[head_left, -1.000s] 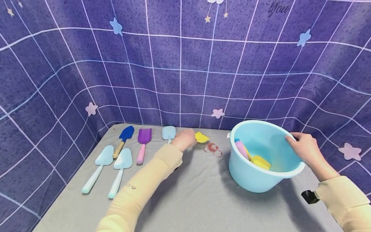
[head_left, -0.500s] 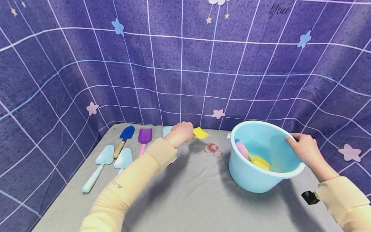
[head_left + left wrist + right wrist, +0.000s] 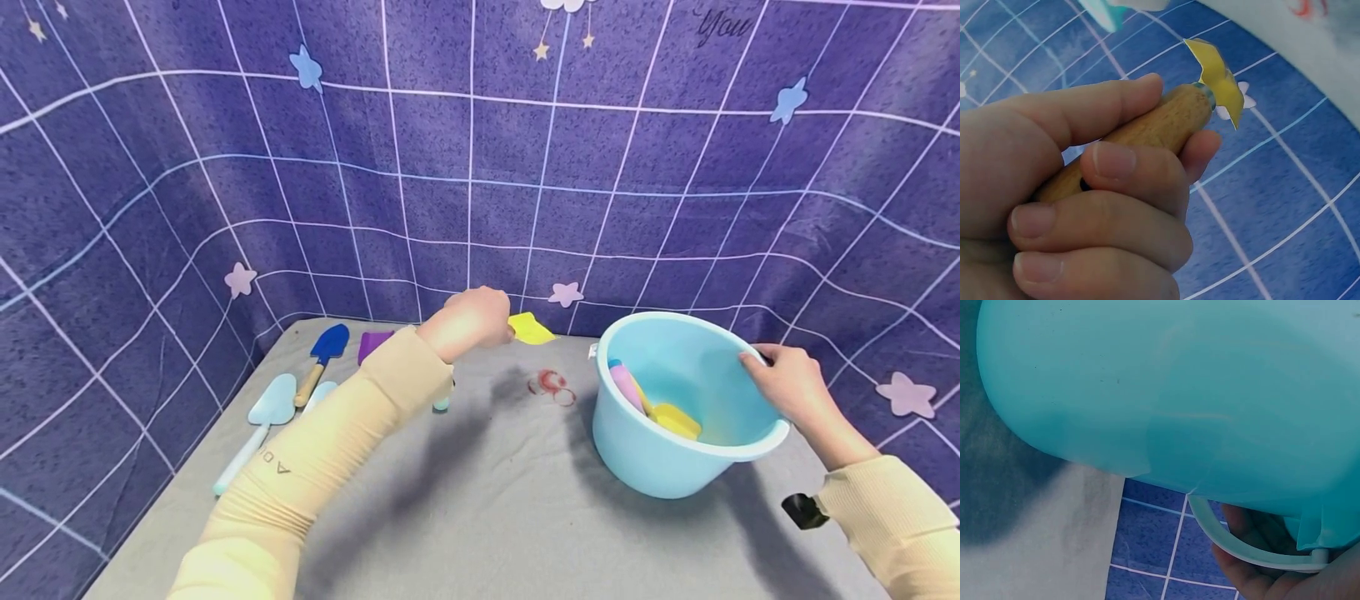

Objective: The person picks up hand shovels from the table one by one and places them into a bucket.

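In the head view my left hand (image 3: pixel 472 318) is raised over the back of the table, gripping a hand trowel (image 3: pixel 531 328) with a yellow blade. The left wrist view shows fingers curled round its wooden handle (image 3: pixel 1160 128) and the blade pointing away. My right hand (image 3: pixel 791 379) grips the right rim of a light blue bucket (image 3: pixel 660 467), which tilts toward me. Fingers also show around a curved pale strip (image 3: pixel 1235 553) at the bucket's edge in the right wrist view. Inside the bucket lie a yellow scoop (image 3: pixel 677 422) and a pink handle (image 3: pixel 624 385).
On the left of the grey table (image 3: pixel 510 517) lie a blue trowel (image 3: pixel 330 342) and a pale blue one (image 3: pixel 273 400). My sleeve partly covers a purple shovel (image 3: pixel 372 342) and another pale trowel (image 3: pixel 321 392). Red marks (image 3: pixel 551 383) stain the cloth. A purple curtain (image 3: pixel 480 208) stands behind.
My left hand has lifted the yellow trowel from the table, up and slightly to the right. The right hand and bucket stay put.
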`<action>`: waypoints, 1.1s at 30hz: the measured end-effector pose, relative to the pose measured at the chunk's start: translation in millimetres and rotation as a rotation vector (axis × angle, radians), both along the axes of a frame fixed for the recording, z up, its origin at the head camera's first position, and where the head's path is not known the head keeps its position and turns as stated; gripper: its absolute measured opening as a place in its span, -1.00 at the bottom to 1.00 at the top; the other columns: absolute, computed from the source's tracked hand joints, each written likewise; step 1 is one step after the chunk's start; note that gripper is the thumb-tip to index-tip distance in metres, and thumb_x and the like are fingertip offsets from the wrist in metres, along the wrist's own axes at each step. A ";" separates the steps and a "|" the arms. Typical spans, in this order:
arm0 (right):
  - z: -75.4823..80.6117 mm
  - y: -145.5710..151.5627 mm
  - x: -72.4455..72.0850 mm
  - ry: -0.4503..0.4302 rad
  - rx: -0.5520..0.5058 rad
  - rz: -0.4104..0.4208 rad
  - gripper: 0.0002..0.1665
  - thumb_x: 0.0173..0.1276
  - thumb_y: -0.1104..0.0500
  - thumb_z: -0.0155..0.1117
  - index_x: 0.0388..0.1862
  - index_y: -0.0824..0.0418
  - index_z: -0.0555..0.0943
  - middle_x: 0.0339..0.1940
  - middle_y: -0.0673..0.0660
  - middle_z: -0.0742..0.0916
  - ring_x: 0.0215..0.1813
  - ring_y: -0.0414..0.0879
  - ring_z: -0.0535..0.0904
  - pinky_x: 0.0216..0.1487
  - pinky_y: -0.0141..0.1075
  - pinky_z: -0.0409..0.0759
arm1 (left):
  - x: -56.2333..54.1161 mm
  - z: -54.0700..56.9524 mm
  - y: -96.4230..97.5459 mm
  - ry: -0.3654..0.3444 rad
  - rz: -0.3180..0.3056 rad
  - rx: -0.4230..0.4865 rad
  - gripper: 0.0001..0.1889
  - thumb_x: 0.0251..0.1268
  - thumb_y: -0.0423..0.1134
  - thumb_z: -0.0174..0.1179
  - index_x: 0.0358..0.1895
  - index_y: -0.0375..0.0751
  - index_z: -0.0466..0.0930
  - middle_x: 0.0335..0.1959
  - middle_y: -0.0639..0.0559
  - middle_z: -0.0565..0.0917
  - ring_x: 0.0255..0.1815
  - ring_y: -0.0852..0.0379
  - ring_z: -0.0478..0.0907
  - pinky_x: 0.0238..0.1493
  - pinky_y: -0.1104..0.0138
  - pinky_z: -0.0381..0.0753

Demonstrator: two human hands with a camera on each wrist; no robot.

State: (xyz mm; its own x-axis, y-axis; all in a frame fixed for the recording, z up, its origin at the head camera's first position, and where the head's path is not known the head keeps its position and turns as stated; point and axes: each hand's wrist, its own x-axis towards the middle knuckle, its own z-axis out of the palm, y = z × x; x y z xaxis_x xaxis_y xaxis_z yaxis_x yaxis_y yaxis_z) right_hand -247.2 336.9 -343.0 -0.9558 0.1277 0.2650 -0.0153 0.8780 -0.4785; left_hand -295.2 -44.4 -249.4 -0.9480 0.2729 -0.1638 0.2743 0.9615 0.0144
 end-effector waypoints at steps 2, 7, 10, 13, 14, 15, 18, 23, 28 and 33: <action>0.0 0.4 -0.3 0.001 0.002 0.001 -0.46 0.41 0.09 0.01 0.02 0.61 0.48 -0.16 0.58 0.61 -0.30 0.30 0.61 -0.31 0.04 0.56 | 2.7 7.8 -0.4 -0.004 -0.004 0.007 -0.69 0.27 0.02 0.13 -0.15 -0.16 0.56 -0.15 -0.04 0.59 -0.19 0.02 0.54 -0.15 0.06 0.57; -0.3 1.3 -1.6 -0.002 -0.005 0.003 -0.45 0.41 0.08 0.01 0.03 0.61 0.47 -0.16 0.57 0.61 -0.31 0.28 0.62 -0.33 0.01 0.58 | 7.0 25.0 -3.8 -0.009 -0.009 0.024 -0.67 0.27 0.05 0.13 -0.16 -0.15 0.56 -0.20 -0.01 0.58 -0.22 0.02 0.52 -0.18 0.11 0.54; -0.7 1.6 -1.9 0.001 0.000 0.003 -0.45 0.41 0.08 0.00 0.03 0.60 0.47 -0.16 0.57 0.61 -0.29 0.31 0.61 -0.29 0.04 0.56 | 8.7 33.7 -5.1 0.017 -0.004 0.031 -0.66 0.25 0.07 0.15 -0.18 -0.14 0.57 -0.23 0.01 0.58 -0.25 0.03 0.52 -0.23 0.14 0.55; -1.3 1.7 -1.5 0.010 0.008 0.000 -0.46 0.41 0.08 0.01 0.02 0.60 0.48 -0.15 0.58 0.60 -0.26 0.35 0.59 -0.26 0.08 0.53 | 10.8 41.9 -4.3 0.050 0.002 0.044 -0.65 0.23 0.09 0.18 -0.19 -0.13 0.58 -0.25 0.02 0.59 -0.28 0.05 0.52 -0.28 0.15 0.56; -1.5 1.7 -1.3 0.011 0.010 0.000 -0.46 0.40 0.08 0.01 0.01 0.60 0.48 -0.15 0.58 0.60 -0.26 0.36 0.58 -0.25 0.09 0.53 | 11.5 44.2 -3.8 0.062 0.001 0.049 -0.64 0.22 0.10 0.19 -0.19 -0.13 0.58 -0.26 0.02 0.59 -0.30 0.06 0.52 -0.30 0.16 0.56; -1.6 1.7 -1.1 0.012 0.010 -0.001 -0.46 0.40 0.08 0.01 0.01 0.60 0.48 -0.15 0.58 0.60 -0.26 0.36 0.58 -0.25 0.09 0.52 | 12.3 46.6 -3.1 0.072 0.000 0.058 -0.65 0.21 0.10 0.20 -0.21 -0.13 0.58 -0.27 0.02 0.59 -0.32 0.06 0.52 -0.32 0.16 0.56; -1.9 1.7 -0.9 0.008 0.008 -0.003 -0.46 0.40 0.08 0.01 0.02 0.60 0.47 -0.14 0.58 0.59 -0.26 0.36 0.58 -0.26 0.08 0.53 | 15.0 52.8 -0.7 0.098 -0.015 0.083 -0.66 0.19 0.10 0.22 -0.26 -0.12 0.55 -0.30 0.03 0.58 -0.37 0.08 0.48 -0.38 0.19 0.53; -1.9 2.0 -0.8 0.000 0.005 -0.002 -0.45 0.41 0.08 0.00 0.03 0.60 0.47 -0.14 0.59 0.59 -0.28 0.33 0.60 -0.29 0.06 0.55 | 20.7 61.8 6.2 0.133 -0.058 0.122 -0.71 0.16 0.06 0.24 -0.40 -0.09 0.53 -0.45 0.08 0.50 -0.47 0.13 0.41 -0.47 0.25 0.46; -1.8 2.3 -1.3 0.002 0.006 0.001 -0.45 0.42 0.07 0.00 0.03 0.61 0.47 -0.14 0.58 0.60 -0.29 0.33 0.60 -0.29 0.06 0.55 | 27.8 69.8 16.7 0.156 -0.105 0.155 -0.74 0.16 0.02 0.21 -0.50 -0.06 0.49 -0.59 0.14 0.34 -0.55 0.17 0.29 -0.54 0.31 0.36; -2.2 2.8 -1.4 0.006 0.006 0.001 -0.45 0.41 0.08 0.00 0.02 0.60 0.47 -0.15 0.58 0.60 -0.28 0.34 0.59 -0.27 0.07 0.54 | 31.6 73.3 29.2 0.156 -0.149 0.160 -0.69 0.17 0.02 0.20 -0.58 -0.04 0.39 -0.64 0.16 0.25 -0.59 0.20 0.22 -0.58 0.36 0.28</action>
